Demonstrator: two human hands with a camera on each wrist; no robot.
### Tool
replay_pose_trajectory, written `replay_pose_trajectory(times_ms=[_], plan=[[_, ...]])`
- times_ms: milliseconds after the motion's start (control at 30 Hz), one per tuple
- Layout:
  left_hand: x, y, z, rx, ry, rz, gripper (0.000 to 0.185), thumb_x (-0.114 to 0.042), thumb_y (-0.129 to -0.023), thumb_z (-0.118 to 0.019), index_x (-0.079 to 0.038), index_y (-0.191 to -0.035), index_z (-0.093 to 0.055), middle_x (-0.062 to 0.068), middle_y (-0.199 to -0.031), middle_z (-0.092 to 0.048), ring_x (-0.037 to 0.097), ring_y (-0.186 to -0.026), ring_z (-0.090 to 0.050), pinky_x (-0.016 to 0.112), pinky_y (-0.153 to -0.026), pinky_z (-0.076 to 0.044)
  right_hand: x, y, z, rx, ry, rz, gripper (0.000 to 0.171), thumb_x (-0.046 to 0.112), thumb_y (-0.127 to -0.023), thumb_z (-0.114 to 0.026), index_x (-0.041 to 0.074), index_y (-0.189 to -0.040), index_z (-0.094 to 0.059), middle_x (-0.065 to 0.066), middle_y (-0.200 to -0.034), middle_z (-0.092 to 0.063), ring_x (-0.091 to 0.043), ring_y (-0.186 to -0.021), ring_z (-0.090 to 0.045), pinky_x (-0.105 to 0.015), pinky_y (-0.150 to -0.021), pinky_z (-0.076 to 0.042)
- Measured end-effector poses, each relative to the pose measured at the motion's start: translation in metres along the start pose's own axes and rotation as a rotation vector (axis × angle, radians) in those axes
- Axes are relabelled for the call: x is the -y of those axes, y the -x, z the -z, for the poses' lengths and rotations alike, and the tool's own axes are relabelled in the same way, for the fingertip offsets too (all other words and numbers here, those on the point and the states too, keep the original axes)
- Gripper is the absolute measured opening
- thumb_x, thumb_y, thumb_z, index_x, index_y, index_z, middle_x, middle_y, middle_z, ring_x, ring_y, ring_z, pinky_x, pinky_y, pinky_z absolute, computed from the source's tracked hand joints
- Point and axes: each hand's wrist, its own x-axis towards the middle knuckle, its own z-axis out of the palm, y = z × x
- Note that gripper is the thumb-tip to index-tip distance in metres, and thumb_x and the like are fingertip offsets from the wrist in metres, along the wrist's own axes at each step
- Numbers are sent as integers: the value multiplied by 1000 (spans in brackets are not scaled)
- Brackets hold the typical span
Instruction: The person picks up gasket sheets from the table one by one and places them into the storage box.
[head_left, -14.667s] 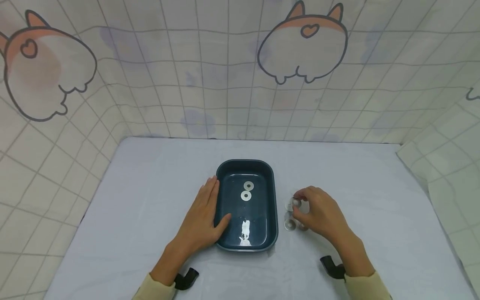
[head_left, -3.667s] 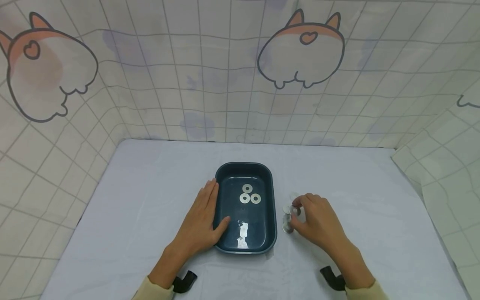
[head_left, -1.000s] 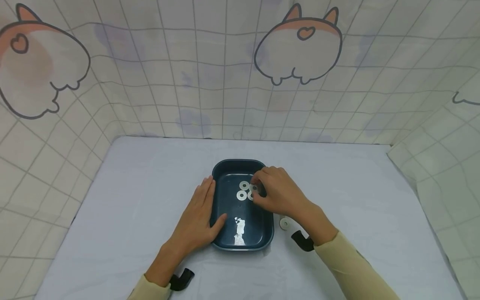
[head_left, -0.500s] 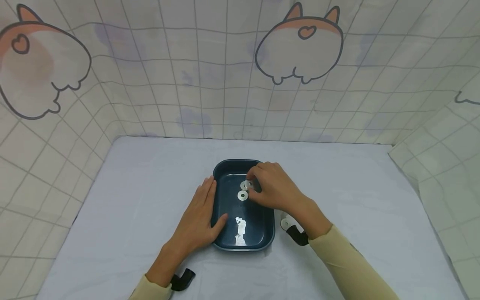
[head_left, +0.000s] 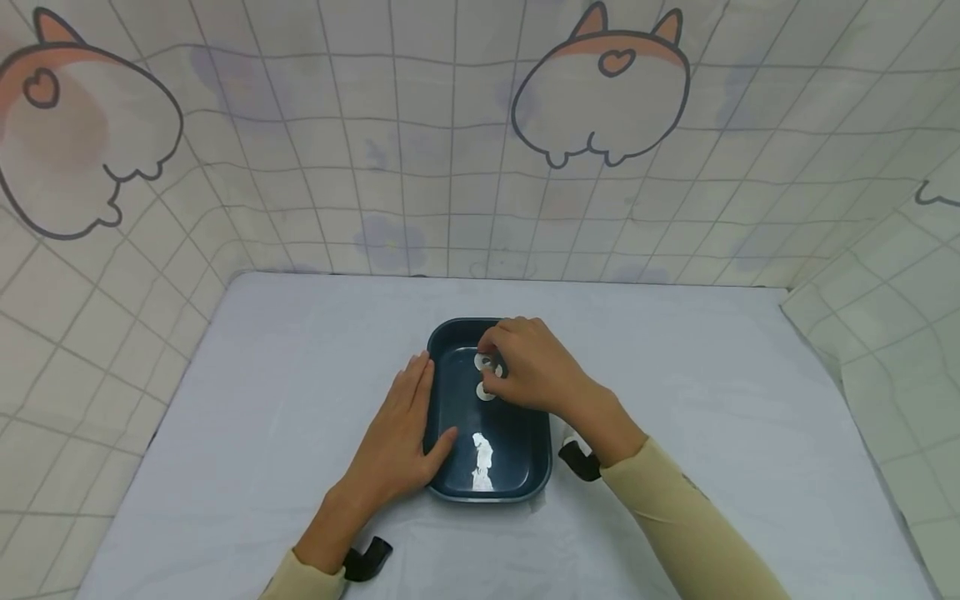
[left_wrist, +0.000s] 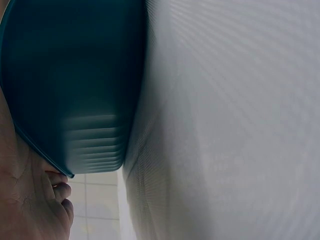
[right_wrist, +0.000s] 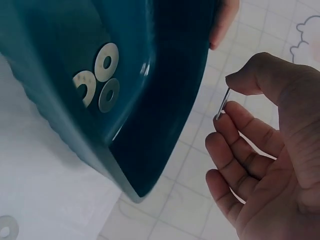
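Right hand pinches a washer between thumb and forefinger, over the far end of the tray. Three washers lie in the tray. Left hand rests flat, fingers straight, against the tray's left wall. One washer lies on the desk right of the tray.
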Motion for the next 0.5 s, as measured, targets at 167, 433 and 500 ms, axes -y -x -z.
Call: replay_pose_trajectory(times_ms=[167,433,500], plan=[[0,0,0,-2,-5,2,94,-49,-101,-58,-3,-170,-13,11,-181,-9,29,-168,-14,51,-136,-22,3,-6,0,1,2,22,23,22,-92,-76,10,-111,-78,-3,-105,-78,-22,-99,-68,-44,-101,-57],[1,0,0,7,5,5,93,-49,-102,-58,-3,-170,-13,10,-181,-8,28,-168,-13,51,-137,-22,6,-13,-2,45,-8,25,27,23,-92,-73,9,-114,-78,-3,-106,-78,-21,-101,-68,-43,-102,-57],[0,0,0,6,7,2,93,-48,-102,-58,-3,-170,-13,10,-181,-8,28,-168,-14,52,-136,-22,6,-13,-3,51,-9,22,26,23,-92,-73,9,-114,-78,-3,-106,-77,-21,-100,-68,-43,-102,-57]])
